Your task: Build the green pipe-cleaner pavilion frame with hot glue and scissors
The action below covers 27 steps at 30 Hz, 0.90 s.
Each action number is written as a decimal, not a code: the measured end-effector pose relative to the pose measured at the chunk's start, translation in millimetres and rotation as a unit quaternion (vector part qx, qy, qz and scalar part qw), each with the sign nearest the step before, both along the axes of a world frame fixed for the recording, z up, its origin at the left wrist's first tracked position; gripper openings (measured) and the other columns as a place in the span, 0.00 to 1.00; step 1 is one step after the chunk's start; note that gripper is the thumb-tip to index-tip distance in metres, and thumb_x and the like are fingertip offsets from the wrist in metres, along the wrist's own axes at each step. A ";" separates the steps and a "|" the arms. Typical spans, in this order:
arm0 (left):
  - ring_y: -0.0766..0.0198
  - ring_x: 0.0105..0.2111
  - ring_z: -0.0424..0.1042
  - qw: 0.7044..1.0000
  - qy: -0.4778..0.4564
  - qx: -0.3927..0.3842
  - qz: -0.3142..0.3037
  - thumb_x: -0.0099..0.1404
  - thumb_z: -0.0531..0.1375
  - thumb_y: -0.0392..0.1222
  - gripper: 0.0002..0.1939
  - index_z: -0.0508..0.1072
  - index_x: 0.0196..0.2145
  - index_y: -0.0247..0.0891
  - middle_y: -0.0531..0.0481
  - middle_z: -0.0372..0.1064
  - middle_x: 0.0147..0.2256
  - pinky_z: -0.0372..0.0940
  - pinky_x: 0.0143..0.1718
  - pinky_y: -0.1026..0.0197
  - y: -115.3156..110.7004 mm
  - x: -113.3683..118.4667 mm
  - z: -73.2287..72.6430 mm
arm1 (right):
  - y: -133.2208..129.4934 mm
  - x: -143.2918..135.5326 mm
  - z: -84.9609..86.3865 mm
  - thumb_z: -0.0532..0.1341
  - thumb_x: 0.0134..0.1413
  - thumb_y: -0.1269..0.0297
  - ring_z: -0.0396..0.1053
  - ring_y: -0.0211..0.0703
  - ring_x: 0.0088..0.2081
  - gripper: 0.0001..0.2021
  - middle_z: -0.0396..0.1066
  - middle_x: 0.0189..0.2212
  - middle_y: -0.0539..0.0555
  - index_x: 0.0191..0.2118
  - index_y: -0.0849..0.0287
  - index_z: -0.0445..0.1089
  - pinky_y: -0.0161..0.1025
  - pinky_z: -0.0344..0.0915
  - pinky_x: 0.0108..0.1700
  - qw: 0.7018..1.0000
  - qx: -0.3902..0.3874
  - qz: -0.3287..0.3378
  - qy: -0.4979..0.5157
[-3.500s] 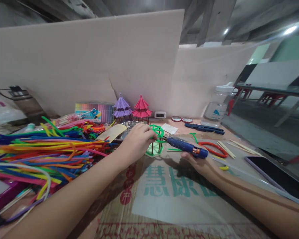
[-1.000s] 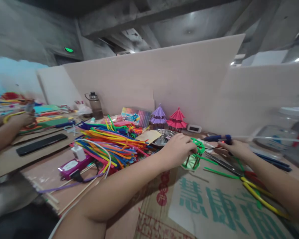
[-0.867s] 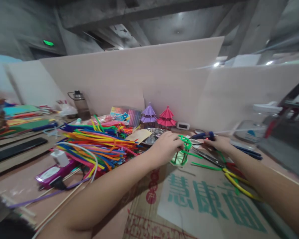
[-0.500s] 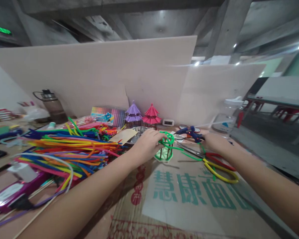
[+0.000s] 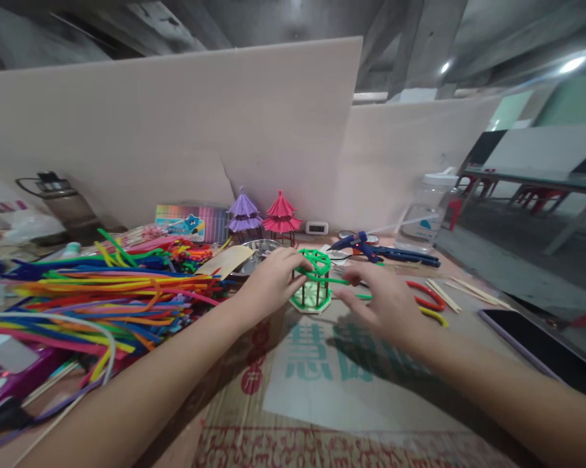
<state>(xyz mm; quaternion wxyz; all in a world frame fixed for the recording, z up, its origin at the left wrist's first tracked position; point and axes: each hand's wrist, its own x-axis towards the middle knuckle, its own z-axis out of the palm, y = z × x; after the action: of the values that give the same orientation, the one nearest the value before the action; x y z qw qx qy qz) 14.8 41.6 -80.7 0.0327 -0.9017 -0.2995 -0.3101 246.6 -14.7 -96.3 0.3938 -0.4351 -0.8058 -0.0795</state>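
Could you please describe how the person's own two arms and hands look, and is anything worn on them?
The left grip and right grip are bare human hands, without gloves and with no ring that I can see. The left forearm and right forearm show no sleeve, watch or bracelet within the picture.

Pavilion frame (image 5: 316, 276): fuzzy, matt chenille. Loose pipe cleaners (image 5: 122, 292): same soft nap. Dish (image 5: 266, 242): bright, glossy metal. Glue gun (image 5: 356, 242): smooth plastic. Water jug (image 5: 423, 214): clear, shiny plastic. Sticks (image 5: 444, 296): bare matt wood. Phone screen (image 5: 531, 341): glossy, glass-like.
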 end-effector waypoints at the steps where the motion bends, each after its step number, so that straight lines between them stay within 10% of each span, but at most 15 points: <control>1: 0.57 0.45 0.69 1.000 0.002 0.002 -0.006 0.64 0.61 0.32 0.05 0.72 0.39 0.38 0.48 0.72 0.40 0.65 0.47 0.55 -0.2 0.9 -0.3 | -2.3 -2.2 -5.1 0.57 0.63 0.54 0.73 0.49 0.39 0.13 0.77 0.37 0.58 0.43 0.58 0.71 0.43 0.65 0.41 0.999 0.020 0.015 -0.021; 10: 0.58 0.44 0.69 1.000 0.000 0.016 -0.026 0.64 0.61 0.33 0.04 0.72 0.38 0.38 0.48 0.73 0.39 0.66 0.47 0.55 3.1 3.5 -4.8 | 12.2 3.4 -13.7 0.57 0.65 0.68 0.74 0.45 0.36 0.06 0.77 0.33 0.56 0.38 0.58 0.72 0.41 0.67 0.39 0.991 0.114 0.049 -0.049; 27: 0.57 0.45 0.69 0.999 0.001 0.002 -0.035 0.65 0.61 0.34 0.03 0.72 0.38 0.39 0.48 0.73 0.40 0.66 0.48 0.54 2.9 3.4 -5.0 | 26.1 7.2 -9.7 0.56 0.64 0.68 0.74 0.45 0.35 0.08 0.78 0.34 0.53 0.40 0.57 0.74 0.40 0.66 0.37 0.998 0.026 0.057 -0.005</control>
<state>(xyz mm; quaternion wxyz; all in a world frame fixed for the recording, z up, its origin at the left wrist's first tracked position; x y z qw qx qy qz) 18.2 44.5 -85.6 0.0242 -0.9118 -0.2669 -0.3111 253.8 11.4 -106.0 0.4044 -0.3773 -0.8293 -0.0800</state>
